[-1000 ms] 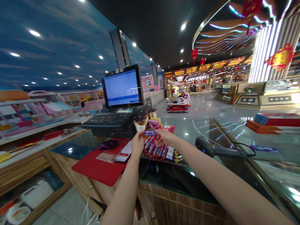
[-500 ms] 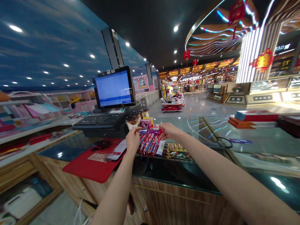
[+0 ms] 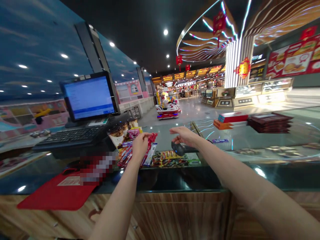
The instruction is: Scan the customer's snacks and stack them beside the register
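Note:
My left hand (image 3: 140, 146) reaches over a row of red-wrapped candy bars (image 3: 125, 158). Its fingers are closed at a shiny red-wrapped candy bar (image 3: 152, 136), whose lower part is hidden by the hand and the row. My right hand (image 3: 184, 136) is in the air to the right, its fingers loosely stretched, with nothing seen in them. Just below it lies a black handheld scanner (image 3: 181, 148) on the glass counter. A white-and-blue packet (image 3: 150, 155) lies right of the red bars, beside gold-coloured small packets (image 3: 170, 158).
Cups with dark tops (image 3: 117, 133) and a pink box (image 3: 133, 132) stand left of my left hand. Farther left are a monitor (image 3: 88, 96), a keyboard (image 3: 72, 136) and a red mat (image 3: 55, 195). Red booklets (image 3: 233, 117) and a dark stack (image 3: 270, 123) lie to the right.
The view has turned right. My right hand has come away from the sweets and opened, moving right over the scanner. My left hand has shifted right across the candy bars.

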Available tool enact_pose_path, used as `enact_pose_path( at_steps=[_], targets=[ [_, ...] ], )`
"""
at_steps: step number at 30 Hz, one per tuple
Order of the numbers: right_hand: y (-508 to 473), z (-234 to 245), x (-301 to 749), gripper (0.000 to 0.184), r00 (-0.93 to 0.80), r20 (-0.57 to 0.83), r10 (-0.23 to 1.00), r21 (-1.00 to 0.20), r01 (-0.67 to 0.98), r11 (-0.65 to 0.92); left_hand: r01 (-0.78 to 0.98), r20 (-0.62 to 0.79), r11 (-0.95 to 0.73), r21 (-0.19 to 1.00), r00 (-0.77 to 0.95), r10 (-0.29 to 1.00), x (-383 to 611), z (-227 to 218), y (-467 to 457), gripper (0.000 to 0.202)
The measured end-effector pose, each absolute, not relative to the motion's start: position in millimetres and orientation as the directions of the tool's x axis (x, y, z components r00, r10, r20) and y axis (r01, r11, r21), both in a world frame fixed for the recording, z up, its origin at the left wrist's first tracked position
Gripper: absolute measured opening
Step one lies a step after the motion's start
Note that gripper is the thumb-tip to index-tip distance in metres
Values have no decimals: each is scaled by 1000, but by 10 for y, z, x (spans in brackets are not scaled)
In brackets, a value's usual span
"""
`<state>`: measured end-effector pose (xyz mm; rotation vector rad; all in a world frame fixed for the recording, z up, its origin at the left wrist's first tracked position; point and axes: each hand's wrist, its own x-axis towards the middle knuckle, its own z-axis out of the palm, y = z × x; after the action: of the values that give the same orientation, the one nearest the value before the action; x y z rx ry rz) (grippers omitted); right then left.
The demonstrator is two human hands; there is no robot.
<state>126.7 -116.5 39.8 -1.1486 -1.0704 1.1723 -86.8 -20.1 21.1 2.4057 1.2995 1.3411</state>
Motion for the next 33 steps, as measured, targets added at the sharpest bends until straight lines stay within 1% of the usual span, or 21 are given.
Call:
enact_pose_path(
  at_steps=[5,12,17,23,27,30,33],
  targets=[
    [-1341,410,1609,20,140,48,989,-991,-119,65,613,631,-661,432,319,707,-586,225,-145,30],
    [-1644,258,2199,23,288,23,958,-994,-97,53,559,572,-718,414,455,683,-158,270,-163,30],
    [-1868,104,2603,24,406,6,914,-994,-95,49,526,518,-775,350,581,628,244,339,-331,28],
    [-2008,-94,2978,29,492,-17,871,-999,-47,6,480,476,-830,285,680,557,747,381,-541,27],
    [-2060,-203,3160,29,563,25,826,-998,62,-12,489,414,-851,192,746,522,1063,390,-738,28],
    [-2073,-290,3284,28,625,86,776,-976,208,-59,498,355,-858,128,785,509,1266,378,-888,27],
    [-2052,-379,3417,28,664,170,728,-922,368,-120,501,248,-863,58,830,499,1438,345,-1008,27]
  ],
)
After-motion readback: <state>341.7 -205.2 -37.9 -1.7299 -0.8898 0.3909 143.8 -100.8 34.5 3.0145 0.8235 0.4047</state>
